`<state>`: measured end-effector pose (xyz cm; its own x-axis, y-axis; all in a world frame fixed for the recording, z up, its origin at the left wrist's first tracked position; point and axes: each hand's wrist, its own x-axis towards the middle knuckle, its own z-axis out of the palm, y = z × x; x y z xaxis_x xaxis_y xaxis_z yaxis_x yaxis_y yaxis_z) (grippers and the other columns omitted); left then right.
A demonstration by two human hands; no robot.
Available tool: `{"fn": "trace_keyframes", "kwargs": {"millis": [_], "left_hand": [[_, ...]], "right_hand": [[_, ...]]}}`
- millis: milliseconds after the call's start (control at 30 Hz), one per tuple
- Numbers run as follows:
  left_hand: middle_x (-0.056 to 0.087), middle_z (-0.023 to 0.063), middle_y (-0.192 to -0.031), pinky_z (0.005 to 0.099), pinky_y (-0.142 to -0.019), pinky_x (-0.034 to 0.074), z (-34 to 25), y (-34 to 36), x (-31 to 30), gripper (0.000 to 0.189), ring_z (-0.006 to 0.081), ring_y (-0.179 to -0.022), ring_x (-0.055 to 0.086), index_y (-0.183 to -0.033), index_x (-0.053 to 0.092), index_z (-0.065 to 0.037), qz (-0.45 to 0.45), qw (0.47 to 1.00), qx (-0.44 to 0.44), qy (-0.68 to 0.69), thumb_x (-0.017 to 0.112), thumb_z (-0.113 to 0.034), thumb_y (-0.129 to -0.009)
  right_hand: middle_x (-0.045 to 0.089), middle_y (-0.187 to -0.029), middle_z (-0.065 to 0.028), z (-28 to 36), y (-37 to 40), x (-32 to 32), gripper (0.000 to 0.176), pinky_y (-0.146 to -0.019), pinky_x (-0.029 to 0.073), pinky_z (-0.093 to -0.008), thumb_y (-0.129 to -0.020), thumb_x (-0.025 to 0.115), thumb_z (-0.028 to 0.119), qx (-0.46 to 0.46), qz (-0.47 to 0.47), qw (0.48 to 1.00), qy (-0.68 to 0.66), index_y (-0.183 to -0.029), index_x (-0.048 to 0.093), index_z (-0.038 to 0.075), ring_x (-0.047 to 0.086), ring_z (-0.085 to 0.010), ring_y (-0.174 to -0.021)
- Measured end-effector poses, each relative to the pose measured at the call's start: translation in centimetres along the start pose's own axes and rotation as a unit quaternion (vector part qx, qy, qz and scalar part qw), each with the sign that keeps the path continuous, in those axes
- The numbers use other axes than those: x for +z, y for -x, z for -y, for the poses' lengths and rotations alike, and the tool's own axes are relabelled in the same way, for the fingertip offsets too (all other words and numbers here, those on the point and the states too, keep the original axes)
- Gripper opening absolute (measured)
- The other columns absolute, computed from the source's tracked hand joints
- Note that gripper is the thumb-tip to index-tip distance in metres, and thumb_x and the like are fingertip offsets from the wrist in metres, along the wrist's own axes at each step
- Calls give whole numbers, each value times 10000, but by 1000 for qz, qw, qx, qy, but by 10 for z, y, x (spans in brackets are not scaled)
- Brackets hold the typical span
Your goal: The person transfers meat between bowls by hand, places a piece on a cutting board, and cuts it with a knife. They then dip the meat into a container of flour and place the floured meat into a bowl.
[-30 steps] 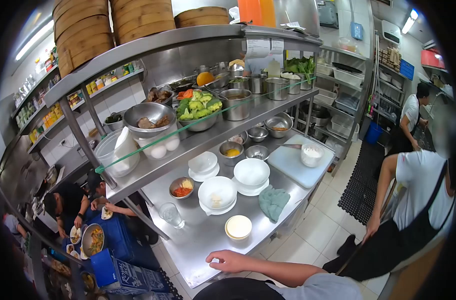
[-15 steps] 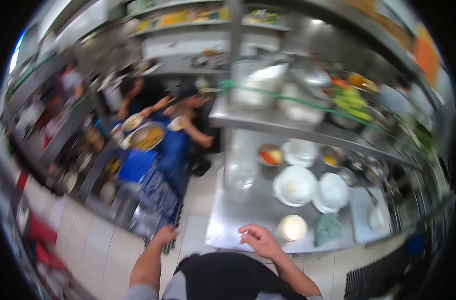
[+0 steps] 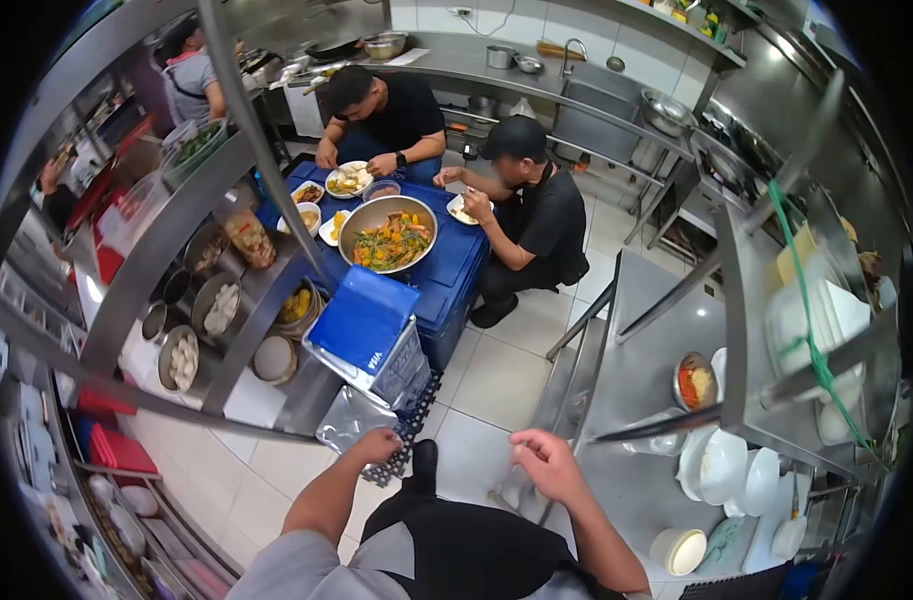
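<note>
My left hand [image 3: 379, 446] hangs in front of me, fingers curled in, with nothing showing in it. It overlaps the corner of a clear plastic container [image 3: 349, 412] in this view. Just beyond stands a box with a blue top [image 3: 365, 312] marked VISA. My right hand [image 3: 545, 464] is raised on the other side of my dark apron, thumb apart and fingers loosely bent, holding nothing. It is nearest the edge of the steel worktable [image 3: 617, 375].
Two people sit eating at a blue chest [image 3: 447, 290] bearing a large bowl of vegetables [image 3: 388, 235]. White bowls [image 3: 725, 466] and a round tub [image 3: 680, 550] stand on the right worktable. Steel shelving with food pots [image 3: 180, 360] flanks the left. Tiled floor [image 3: 507, 375] runs between.
My view has swung left, so the seated people and blue chest now lie ahead and the worktable has shifted right. Both hands stay raised in front of me, empty.
</note>
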<state>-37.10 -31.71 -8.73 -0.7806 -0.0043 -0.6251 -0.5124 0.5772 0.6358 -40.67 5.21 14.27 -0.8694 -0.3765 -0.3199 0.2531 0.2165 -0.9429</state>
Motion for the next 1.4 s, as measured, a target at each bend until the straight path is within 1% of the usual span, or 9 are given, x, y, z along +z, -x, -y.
{"fn": "trace_keyframes", "kwargs": {"millis": [100,200,267,600,733,800,900,1167,1400], "left_hand": [[699,93,-794,359,-693,521,1,-43,-41,323,175,-745,652,-952,696,-12,25,996,69,-53,703,-332,-905],[699,66,-829,342,-690,514,-30,-75,-71,274,143,-761,634,-963,696,-14,7,995,76,65,683,-285,-925],[606,-25,-749,243,-549,439,-55,-91,-87,172,78,-616,538,-949,674,-74,15,977,109,183,663,-246,-931],[689,-10,-1002,258,-715,514,-183,-173,-141,213,86,-878,622,-1143,681,-62,78,953,145,255,676,-187,-971],[690,0,-1033,256,-763,522,-259,-220,-170,221,94,-905,637,-1159,671,-35,68,943,150,288,674,-150,-970],[692,14,-1051,265,-794,527,-307,-239,-184,232,108,-943,645,-1178,664,-29,46,947,182,261,671,-128,-968],[697,40,-1109,280,-836,532,-373,-268,-197,232,122,-982,647,-1189,653,-18,69,939,221,255,657,-108,-975],[691,92,-1174,335,-943,532,-524,-352,-180,293,187,-1096,656,-1270,610,16,246,887,303,247,596,-42,-984],[682,84,-1231,318,-1022,487,-664,-434,-163,350,166,-1135,642,-1307,598,31,369,839,360,175,641,-45,-968]], "right_hand": [[558,-754,42,-6,-46,16,225,-611,425,-215,-960,657,150,-16,-20,999,-44,-1136,658,10,519,-33,-671],[564,-768,26,-5,-79,22,236,-711,529,-261,-965,656,170,27,-23,998,-50,-1128,654,1,615,-85,-729],[580,-786,14,-7,-98,21,243,-708,529,-266,-966,655,185,48,-22,998,-34,-1124,655,1,615,-87,-724],[664,-985,-43,-39,-303,-62,322,-637,518,-298,-961,631,262,113,-62,991,-30,-1137,655,-7,673,-157,-767],[693,-865,-83,-85,-424,-128,276,-576,531,-356,-919,625,258,86,-142,986,-11,-968,696,-5,674,-193,-675],[667,-684,-135,-101,-478,-176,275,-540,536,-408,-874,587,236,136,-26,958,249,-740,685,16,651,-240,-564],[615,-574,-176,-91,-535,-233,321,-537,535,-413,-846,566,233,84,-3,913,399,-606,637,32,630,-271,-502],[723,-859,-215,-31,-581,-356,226,-781,561,-422,-811,651,233,144,-183,934,270,-864,719,24,712,-338,-845],[709,-1035,-266,-95,-536,-491,357,-876,548,-471,-806,599,283,238,-297,869,317,-971,731,-5,677,-422,-990]]}}
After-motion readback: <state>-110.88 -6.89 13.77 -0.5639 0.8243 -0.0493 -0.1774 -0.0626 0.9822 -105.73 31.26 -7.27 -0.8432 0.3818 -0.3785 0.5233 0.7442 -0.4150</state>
